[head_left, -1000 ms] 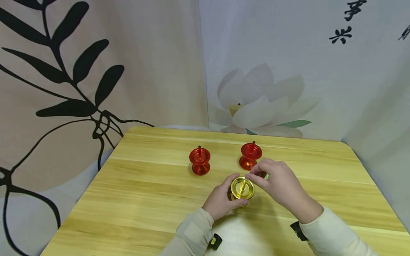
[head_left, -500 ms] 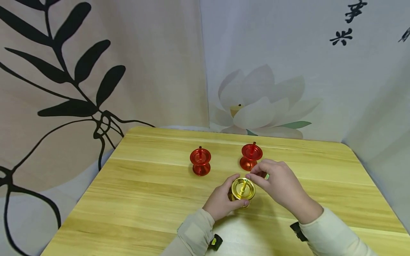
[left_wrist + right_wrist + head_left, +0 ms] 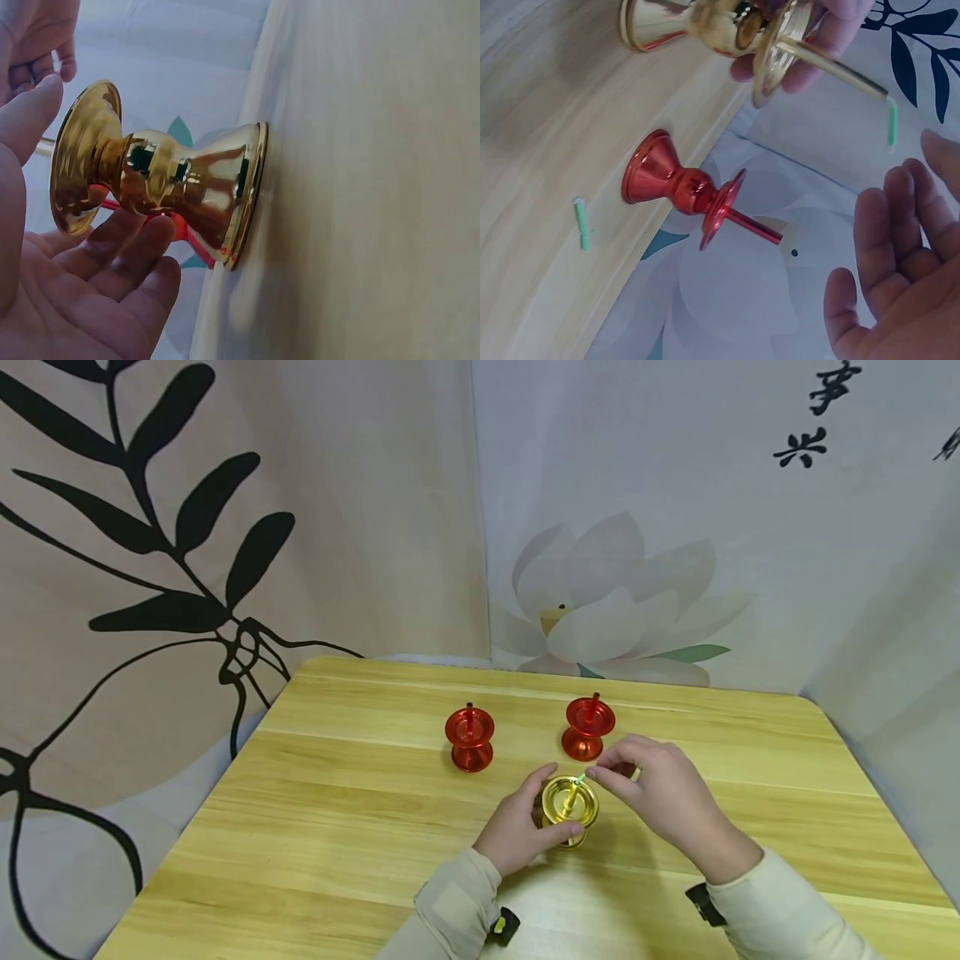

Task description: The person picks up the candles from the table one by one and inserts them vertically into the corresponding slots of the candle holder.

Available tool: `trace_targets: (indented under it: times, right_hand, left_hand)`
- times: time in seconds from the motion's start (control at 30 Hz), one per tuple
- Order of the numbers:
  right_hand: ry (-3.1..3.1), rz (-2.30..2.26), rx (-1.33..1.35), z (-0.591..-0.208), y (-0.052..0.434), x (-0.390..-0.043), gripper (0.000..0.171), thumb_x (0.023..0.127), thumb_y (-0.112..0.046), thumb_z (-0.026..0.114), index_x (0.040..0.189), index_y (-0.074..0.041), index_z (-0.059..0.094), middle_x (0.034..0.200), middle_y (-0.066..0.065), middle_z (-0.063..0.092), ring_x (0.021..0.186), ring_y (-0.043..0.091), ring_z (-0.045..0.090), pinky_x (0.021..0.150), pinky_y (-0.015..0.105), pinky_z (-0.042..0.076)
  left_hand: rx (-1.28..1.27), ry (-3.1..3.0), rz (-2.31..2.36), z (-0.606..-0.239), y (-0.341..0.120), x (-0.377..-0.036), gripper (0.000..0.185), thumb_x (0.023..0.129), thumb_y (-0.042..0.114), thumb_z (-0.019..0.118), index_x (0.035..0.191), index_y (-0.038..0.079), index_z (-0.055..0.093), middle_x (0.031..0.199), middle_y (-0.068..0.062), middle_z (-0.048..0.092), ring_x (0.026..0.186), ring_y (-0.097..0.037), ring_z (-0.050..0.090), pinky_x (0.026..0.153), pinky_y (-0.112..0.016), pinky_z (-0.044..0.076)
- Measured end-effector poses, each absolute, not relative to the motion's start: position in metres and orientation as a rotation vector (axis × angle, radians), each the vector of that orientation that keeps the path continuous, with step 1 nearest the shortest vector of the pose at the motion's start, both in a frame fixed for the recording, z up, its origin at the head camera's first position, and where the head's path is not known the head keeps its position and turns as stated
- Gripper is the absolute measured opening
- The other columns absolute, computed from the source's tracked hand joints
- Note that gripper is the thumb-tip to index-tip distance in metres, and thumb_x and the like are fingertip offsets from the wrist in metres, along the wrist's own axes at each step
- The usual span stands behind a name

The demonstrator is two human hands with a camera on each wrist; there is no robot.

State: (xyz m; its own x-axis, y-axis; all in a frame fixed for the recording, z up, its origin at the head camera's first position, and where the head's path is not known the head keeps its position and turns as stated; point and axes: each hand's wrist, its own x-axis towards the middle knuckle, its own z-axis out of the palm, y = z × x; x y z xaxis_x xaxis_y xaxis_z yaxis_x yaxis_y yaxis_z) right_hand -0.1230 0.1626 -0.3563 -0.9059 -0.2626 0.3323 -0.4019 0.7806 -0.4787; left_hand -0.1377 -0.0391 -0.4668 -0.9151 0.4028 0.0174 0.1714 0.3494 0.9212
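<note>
A gold candle holder (image 3: pixel 569 802) (image 3: pixel 150 176) (image 3: pixel 720 19) stands on the wooden table (image 3: pixel 337 827) near the front. My left hand (image 3: pixel 517 831) (image 3: pixel 90 285) grips it, fingers round the stem and thumb by the top rim. A small green piece (image 3: pixel 581 777) (image 3: pixel 891 121) sits at the tip of its gold spike. My right hand (image 3: pixel 660 802) (image 3: pixel 900 255) hovers just right of that tip. In the right wrist view its fingers are spread and clear of the green piece.
Two red candle holders stand behind, one to the left (image 3: pixel 469 737) and one (image 3: pixel 588 727) (image 3: pixel 686 187) just beyond my right hand. Another green piece (image 3: pixel 580 223) lies on the table near the right one. Printed cloth hangs behind the table.
My right hand's fingertips have drawn back a little to the right from the spike, and a green piece now shows at its tip. The left hand and the holders have stayed put.
</note>
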Motion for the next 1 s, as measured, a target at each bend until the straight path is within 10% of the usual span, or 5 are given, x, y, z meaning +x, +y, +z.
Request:
trace_targets:
  times: [1.0]
  right_hand:
    - [-2.932,0.803,0.172,-0.397,0.197,-0.147,0.015,0.093,-0.027,0.073,0.088,-0.013,0.073,0.08,-0.004,0.067,0.07,0.014,0.056,0.061,0.032,0.046]
  left_hand:
    - [0.456,2.525,2.17,-0.447,-0.076,-0.157,0.056,0.091,0.015,0.076,0.143,0.012,0.053,0.143,-0.001,0.057,0.135,-0.017,0.05,0.112,-0.032,0.039]
